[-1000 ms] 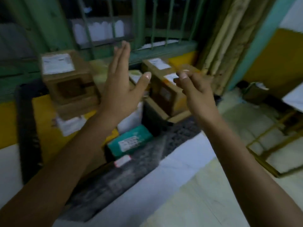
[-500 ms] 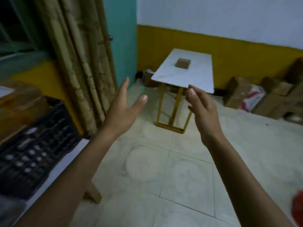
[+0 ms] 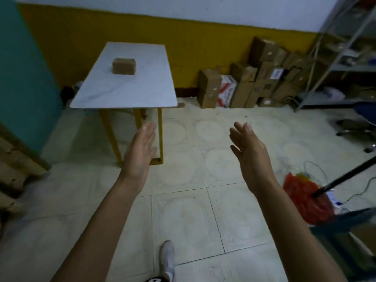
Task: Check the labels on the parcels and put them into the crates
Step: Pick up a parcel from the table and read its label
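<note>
Both hands are hanging out front over the tiled floor [image 3: 183,220], holding nothing. The left hand [image 3: 140,151] is stretching forward, fingers straight and close together, touching nothing. The right hand [image 3: 250,157] is floating well apart from it, fingers loosely spread and slightly bent, nothing in its grasp. One small brown parcel [image 3: 124,66] is sitting on the white table [image 3: 132,90], ahead and left, toward the far end and well beyond the fingertips. Cardboard boxes [image 3: 254,82] are standing stacked against the yellow wall, right of the table. A red plastic bag [image 3: 305,200] is lying on the floor at right.
</note>
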